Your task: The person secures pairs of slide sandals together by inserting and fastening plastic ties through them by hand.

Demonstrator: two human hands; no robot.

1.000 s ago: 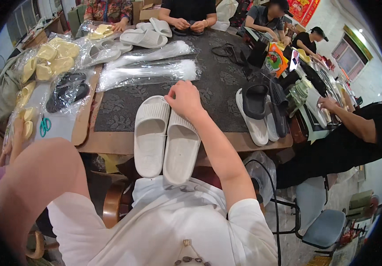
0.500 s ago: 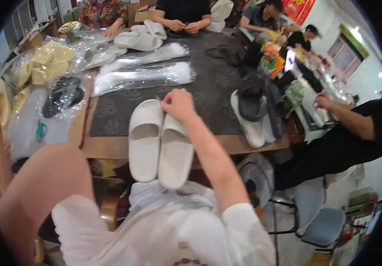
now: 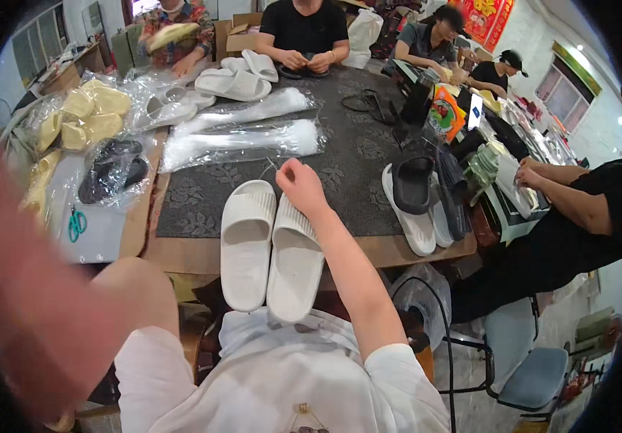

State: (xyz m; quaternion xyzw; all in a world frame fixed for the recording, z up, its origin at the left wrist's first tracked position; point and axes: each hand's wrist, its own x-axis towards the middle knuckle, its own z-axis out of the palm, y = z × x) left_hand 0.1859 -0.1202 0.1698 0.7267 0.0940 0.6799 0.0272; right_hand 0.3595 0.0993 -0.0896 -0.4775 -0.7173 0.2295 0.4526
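Fingers of the right hand [image 3: 300,189] are curled in and pinched closed on a thin strand [image 3: 271,166] whose end I can just make out at the tips. The hand sits just above the strap end of the right shoe in a pair of off-white slide slippers [image 3: 246,270]. I cannot tell how the left hand is set, since only its forearm [image 3: 44,310] reaches me, a big blur along the left edge.

The slippers lie side by side, ribbed straps away from the wearer, heels past the near edge of the table [image 3: 368,251] and close against the white shirt [image 3: 303,375]. Beyond the fingers I see a dark leaf-patterned cloth [image 3: 354,198], with clear bags of white strands [image 3: 246,142] lying across it.

To the right, a black slide slipper [image 3: 412,186] rests on a white one [image 3: 406,229]. On the left I have teal-handled scissors [image 3: 77,225], dark slippers in clear plastic [image 3: 109,173] and pale yellow slippers [image 3: 105,108], also bagged. More white slippers [image 3: 233,85] are piled toward the far side, where a person in a black top [image 3: 303,32] has both hands together over something dark
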